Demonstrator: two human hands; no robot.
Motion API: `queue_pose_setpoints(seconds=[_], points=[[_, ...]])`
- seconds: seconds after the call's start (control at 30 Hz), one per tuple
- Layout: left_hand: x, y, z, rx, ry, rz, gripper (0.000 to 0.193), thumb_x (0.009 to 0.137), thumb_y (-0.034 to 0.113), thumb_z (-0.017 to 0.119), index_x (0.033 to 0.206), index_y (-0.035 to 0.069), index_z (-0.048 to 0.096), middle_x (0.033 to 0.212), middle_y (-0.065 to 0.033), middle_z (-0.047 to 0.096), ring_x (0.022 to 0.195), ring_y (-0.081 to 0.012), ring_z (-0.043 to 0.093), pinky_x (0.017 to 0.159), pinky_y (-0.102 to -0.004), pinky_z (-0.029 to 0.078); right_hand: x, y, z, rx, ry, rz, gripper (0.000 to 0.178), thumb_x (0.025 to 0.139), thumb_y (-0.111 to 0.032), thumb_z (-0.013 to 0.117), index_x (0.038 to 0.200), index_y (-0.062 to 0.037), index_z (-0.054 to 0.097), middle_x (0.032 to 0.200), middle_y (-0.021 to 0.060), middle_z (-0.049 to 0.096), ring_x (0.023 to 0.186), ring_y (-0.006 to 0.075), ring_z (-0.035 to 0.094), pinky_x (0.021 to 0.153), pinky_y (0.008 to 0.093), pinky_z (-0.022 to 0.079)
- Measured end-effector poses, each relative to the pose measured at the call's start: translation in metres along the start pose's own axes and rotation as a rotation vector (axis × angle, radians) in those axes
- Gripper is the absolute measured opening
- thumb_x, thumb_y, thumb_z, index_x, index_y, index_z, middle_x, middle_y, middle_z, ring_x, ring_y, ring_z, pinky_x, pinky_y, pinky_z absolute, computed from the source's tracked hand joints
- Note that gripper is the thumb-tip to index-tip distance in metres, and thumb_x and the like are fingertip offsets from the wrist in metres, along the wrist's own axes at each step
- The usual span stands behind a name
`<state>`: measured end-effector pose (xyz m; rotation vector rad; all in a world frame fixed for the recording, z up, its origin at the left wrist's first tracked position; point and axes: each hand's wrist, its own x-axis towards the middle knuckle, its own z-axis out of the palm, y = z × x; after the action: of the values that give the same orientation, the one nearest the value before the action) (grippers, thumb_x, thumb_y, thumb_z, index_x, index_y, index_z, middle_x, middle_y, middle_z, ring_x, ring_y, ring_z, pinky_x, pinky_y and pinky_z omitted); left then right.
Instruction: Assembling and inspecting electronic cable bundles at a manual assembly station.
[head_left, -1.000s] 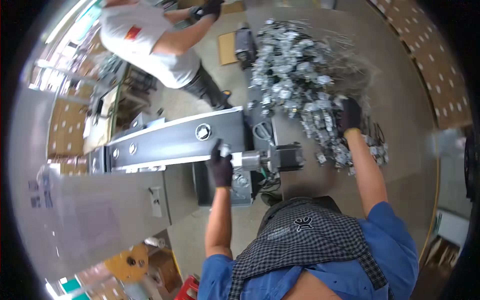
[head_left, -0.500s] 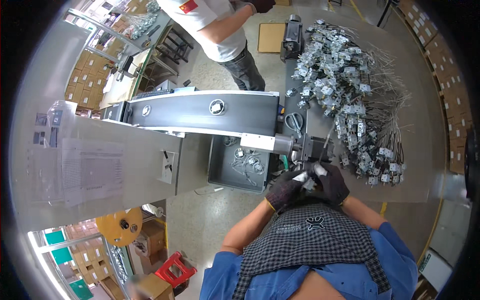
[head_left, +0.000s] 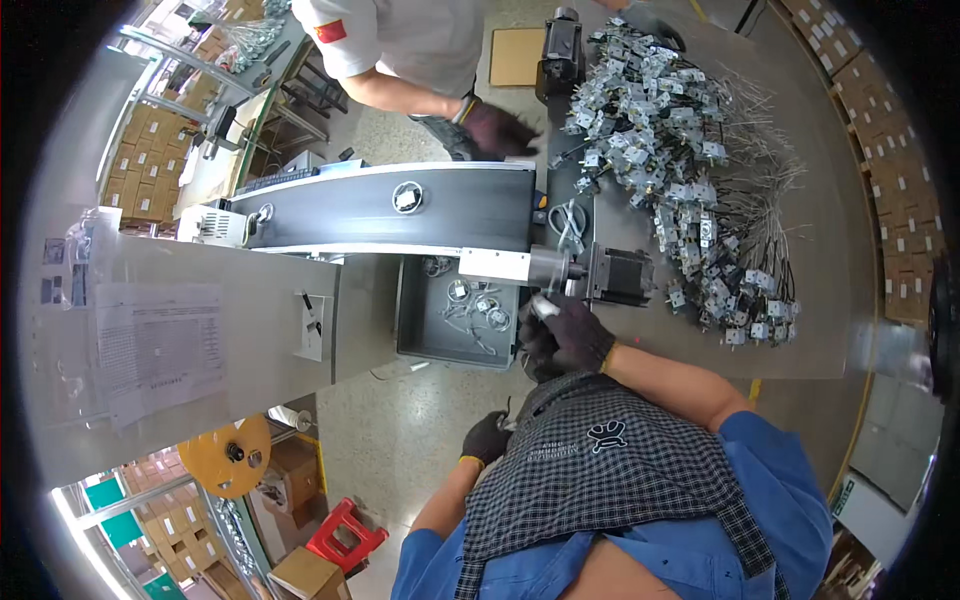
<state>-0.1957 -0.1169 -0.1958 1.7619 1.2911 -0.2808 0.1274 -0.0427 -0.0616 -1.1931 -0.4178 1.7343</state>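
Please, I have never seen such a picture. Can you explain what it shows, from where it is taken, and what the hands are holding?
The camera sits on a person's head and looks down, so the round picture bends at its edges. Below is that person's checked apron. Their right hand, in a dark glove, holds a small pale part beside a black motor at the end of a grey machine. Their left hand hangs lower, near the apron; whether it holds anything I cannot tell. A pile of small metal parts with wires lies on the table. A co-worker's gloved hand reaches in from above.
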Motion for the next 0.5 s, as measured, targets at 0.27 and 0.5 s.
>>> queue_pose_setpoints(seconds=[0.27, 0.5], points=[[-0.057, -0.063, 0.034, -0.178, 0.067, -0.115, 0.043, 0.097, 0.045, 0.056, 0.123, 0.012, 0.066, 0.107, -0.0215, 0.072, 0.101, -0.0436, 0.068, 0.087, -0.051, 0.054, -0.007, 0.037, 0.0, 0.224, -0.051, 0.582, 0.032, 0.105, -0.03, 0.044, 0.115, -0.0041, 0.06, 0.1, 0.0105, 0.07, 0.081, 0.0301, 0.072, 0.057, 0.0454, 0.056], [-0.011, -0.05, 0.045, -0.306, 0.022, -0.078, 0.048, 0.097, 0.042, 0.057, 0.128, 0.007, 0.065, 0.119, -0.024, 0.068, 0.113, -0.0407, 0.065, 0.096, -0.046, 0.051, -0.001, 0.02, -0.003, 0.179, 0.036, 0.478, 0.033, 0.105, -0.032, 0.041, 0.114, -0.0074, 0.061, 0.105, 0.0121, 0.069, 0.066, 0.0282, 0.07, 0.053, 0.0406, 0.054]])
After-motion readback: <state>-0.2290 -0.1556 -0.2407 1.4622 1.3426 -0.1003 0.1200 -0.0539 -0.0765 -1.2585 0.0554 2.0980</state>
